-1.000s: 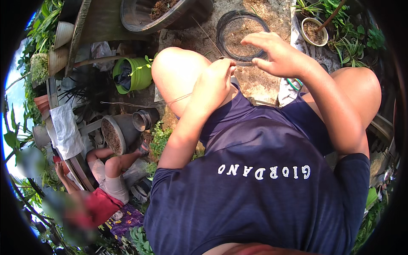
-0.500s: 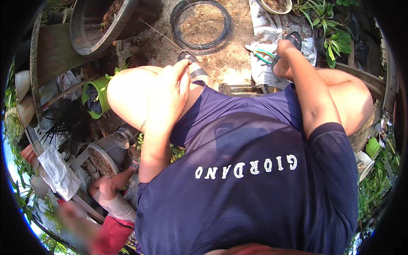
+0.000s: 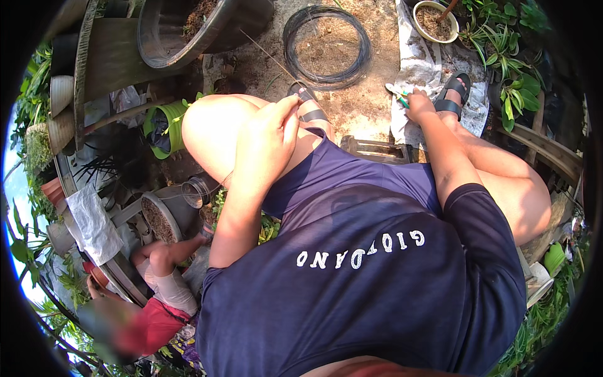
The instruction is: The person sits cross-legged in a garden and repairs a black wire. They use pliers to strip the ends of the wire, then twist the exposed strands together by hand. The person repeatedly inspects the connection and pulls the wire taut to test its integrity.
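Note:
My left hand (image 3: 267, 141) is closed over my left knee, thumb and fingers pinched on a thin wire (image 3: 269, 55). The wire runs from the fingertips up toward the large black pot. My right hand (image 3: 419, 107) is down beside my right foot, its fingers closed round green-handled pliers (image 3: 400, 95). The pliers lie over a white sack (image 3: 411, 63) spread on the ground, and the hand covers much of their handles. Between my feet and beyond lies a coil of dark wire (image 3: 287, 47).
A large black pot (image 3: 151, 47) stands at the far left, with a lime-green pot (image 3: 164, 141) nearer my knee. At the far right are a cream pot of soil (image 3: 433, 24) and leafy plants (image 3: 518, 100). Another person (image 3: 166, 301) sits at the lower left.
My right hand has reached the pliers on the sack and closed on them. My left hand keeps its pinch on the wire. The view has shifted, moving the scene rightward.

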### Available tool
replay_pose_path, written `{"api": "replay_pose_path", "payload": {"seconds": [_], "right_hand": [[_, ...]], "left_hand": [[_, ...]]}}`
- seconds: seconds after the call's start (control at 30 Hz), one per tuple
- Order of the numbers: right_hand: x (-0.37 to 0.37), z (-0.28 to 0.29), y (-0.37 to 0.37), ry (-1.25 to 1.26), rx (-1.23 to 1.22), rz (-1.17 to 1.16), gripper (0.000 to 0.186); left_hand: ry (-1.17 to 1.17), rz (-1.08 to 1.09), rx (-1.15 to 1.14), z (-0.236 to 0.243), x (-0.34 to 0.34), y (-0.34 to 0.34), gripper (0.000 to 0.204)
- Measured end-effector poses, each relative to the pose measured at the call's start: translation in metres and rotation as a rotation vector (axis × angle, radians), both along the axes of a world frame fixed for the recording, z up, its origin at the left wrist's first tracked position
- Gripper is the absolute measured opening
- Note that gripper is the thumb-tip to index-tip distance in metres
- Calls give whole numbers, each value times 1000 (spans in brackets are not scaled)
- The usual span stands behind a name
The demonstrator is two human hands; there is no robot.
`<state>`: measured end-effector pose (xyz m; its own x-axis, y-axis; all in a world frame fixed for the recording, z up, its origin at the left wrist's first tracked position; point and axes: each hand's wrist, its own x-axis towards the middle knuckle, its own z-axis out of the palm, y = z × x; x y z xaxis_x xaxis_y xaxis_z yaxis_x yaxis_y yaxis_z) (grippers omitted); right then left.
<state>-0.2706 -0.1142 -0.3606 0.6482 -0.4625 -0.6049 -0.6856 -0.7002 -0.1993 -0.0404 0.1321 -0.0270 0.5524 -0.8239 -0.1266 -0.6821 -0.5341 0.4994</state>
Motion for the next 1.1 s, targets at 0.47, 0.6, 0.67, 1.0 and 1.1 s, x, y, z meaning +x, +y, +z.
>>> {"api": "replay_pose_path", "payload": {"seconds": [0.47,0.6,0.67,1.0,1.1], "right_hand": [[15,-17,4,70,-97,-292,31],[14,0,-27,-225,747,-642,17],[30,62,-18,-406,983,-768,24],[37,268,83,-550,1460,-770,18],[38,266,99,-528,1517,-720,20]], "left_hand": [[29,43,5,2,3,6,22],[40,17,-16,-2,9,8,23],[30,54,-26,-7,8,14,22],[4,-44,-176,-16,6,13,20],[-25,-65,-199,-16,9,14,20]]}}
